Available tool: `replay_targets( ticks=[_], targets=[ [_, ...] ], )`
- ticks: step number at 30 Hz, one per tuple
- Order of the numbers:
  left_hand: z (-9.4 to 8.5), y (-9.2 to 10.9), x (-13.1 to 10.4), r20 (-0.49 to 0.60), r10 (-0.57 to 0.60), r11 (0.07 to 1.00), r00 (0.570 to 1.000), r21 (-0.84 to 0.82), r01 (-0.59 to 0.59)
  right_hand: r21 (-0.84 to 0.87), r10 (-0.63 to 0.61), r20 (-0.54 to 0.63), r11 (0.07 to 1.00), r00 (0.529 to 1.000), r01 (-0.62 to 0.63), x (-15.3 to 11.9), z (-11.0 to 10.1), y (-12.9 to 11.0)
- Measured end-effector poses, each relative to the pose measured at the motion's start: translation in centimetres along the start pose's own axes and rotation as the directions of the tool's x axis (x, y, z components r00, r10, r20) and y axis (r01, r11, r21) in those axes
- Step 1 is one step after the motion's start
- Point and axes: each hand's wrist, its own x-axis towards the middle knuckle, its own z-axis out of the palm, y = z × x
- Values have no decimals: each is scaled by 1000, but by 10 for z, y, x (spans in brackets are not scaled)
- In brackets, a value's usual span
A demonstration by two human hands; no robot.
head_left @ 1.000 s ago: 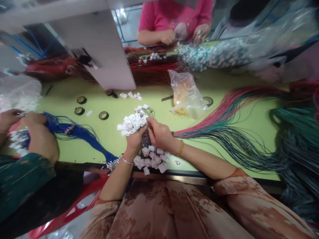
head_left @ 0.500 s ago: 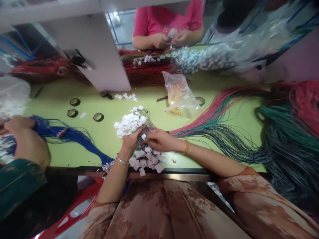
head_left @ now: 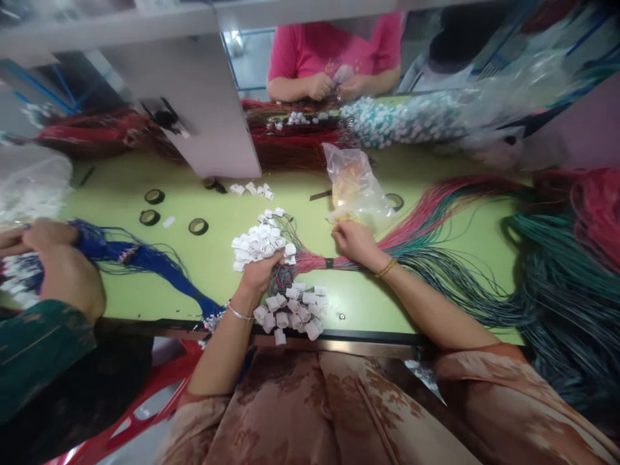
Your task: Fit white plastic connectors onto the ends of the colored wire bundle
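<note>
My left hand (head_left: 260, 272) is closed around a bunch of white plastic connectors (head_left: 259, 242) with thin wires running out of it. Those wires join a red, green and dark wire bundle (head_left: 314, 261), bound with a black tape band (head_left: 330, 263). Below that hand, more white connectors (head_left: 293, 313) lie in a heap by the table's front edge. My right hand (head_left: 357, 242) is at the mouth of a clear plastic bag (head_left: 356, 184) of small yellow pieces, fingertips bent together. Whatever they pinch is too small to make out.
Black tape rolls (head_left: 198, 226) and a few loose white connectors (head_left: 252, 189) lie on the green table (head_left: 217, 258). At left, a co-worker's hand (head_left: 53, 242) is on blue wires (head_left: 159, 268). Another person in pink (head_left: 334, 55) works across the table. A grey panel (head_left: 208, 110) stands behind.
My right hand has left the wires beside the white connectors and moved right and away from me to the yellow pieces. My left hand keeps its hold on the bunch. The view has shifted slightly.
</note>
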Motion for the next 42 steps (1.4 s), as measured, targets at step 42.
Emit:
replay_targets(
  ticks=[42],
  targets=[
    [10, 5, -6, 21, 23, 982, 1000, -190, -19, 530, -280, -376, 718, 884, 452, -14, -6, -104]
  ],
)
